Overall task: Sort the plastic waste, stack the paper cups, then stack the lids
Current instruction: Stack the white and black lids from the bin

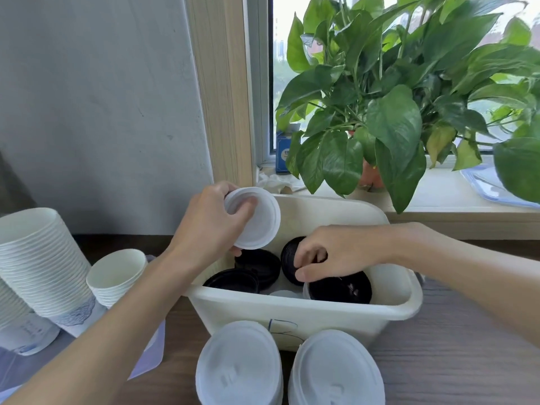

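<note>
My left hand (209, 222) holds a small stack of white lids (258, 222) above the back left corner of a white plastic bin (298, 314). Inside the bin my right hand (336, 254) pinches a black lid (287, 258) standing on edge. More black lids (254, 266) lie in the bin, one of them (340, 289) under my right hand. Two stacks of white lids (238, 366) (336, 372) stand in front of the bin. At the left, tall stacks of white paper cups (38, 258) lean, with a shorter cup stack (117, 276) beside them.
A large potted plant (380, 112) stands on the windowsill behind the bin, its leaves hanging over the bin's back edge. A grey wall is at the left. A blue-white plastic sheet (149, 355) lies under the cups on the dark wooden table (453, 346).
</note>
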The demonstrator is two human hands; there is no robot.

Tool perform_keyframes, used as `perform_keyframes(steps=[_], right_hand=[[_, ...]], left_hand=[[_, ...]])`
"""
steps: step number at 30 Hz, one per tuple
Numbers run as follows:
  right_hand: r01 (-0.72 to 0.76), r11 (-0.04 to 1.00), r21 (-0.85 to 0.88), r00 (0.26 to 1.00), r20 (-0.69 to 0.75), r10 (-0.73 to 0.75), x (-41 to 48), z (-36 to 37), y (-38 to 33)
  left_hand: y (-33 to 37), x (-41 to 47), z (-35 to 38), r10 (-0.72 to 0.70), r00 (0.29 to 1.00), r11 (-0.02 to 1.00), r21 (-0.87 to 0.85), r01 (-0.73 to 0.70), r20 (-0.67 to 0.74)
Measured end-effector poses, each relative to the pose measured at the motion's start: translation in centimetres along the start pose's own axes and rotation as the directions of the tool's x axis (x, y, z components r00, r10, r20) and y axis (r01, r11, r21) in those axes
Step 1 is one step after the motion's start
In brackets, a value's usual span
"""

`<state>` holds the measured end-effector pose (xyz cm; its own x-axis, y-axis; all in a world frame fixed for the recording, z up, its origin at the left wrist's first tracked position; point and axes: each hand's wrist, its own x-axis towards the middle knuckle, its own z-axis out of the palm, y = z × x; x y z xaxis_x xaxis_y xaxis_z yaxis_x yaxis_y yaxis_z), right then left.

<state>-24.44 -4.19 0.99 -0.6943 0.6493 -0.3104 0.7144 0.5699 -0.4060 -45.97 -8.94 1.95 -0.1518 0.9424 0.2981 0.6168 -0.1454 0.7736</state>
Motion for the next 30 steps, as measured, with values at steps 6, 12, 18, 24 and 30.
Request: perform_keyframes(steps=[6,12,18,24,30], right_hand=[[-0.043,0.998,-0.038,0.998,-0.047,0.041,0.5,0.2,0.0],[-0.118,0.992,-0.052,0.981,0.15,0.124,0.1,0.1,-0.7],[-0.133,0.991,0.008,0.96,0.248,0.127,0.1,0.5,-1.5],[-0.232,0.962,0.147,0.932,0.318,0.176,-0.1,0.0,-1.3],[-0.311,0.93,0.197,0.889,0.407,0.211,-0.3,0.0,-1.3]], left_hand=[[0.0,0.0,0.2,0.009,1.0,1.0,-0.008,-0.009,0.01],[0.0,-0.1,0.2,0.011,1.0,1.0,-0.003,-0.011,0.027],[0.0,-0.2,0.2,0.015,1.0,1.0,0.007,-0.015,0.025],[0.1,-0.3,0.1,0.015,1.0,1.0,0.015,-0.015,0.024],[0.2,-0.4,0.1,0.02,0.999,1.0,0.02,-0.02,0.027]])
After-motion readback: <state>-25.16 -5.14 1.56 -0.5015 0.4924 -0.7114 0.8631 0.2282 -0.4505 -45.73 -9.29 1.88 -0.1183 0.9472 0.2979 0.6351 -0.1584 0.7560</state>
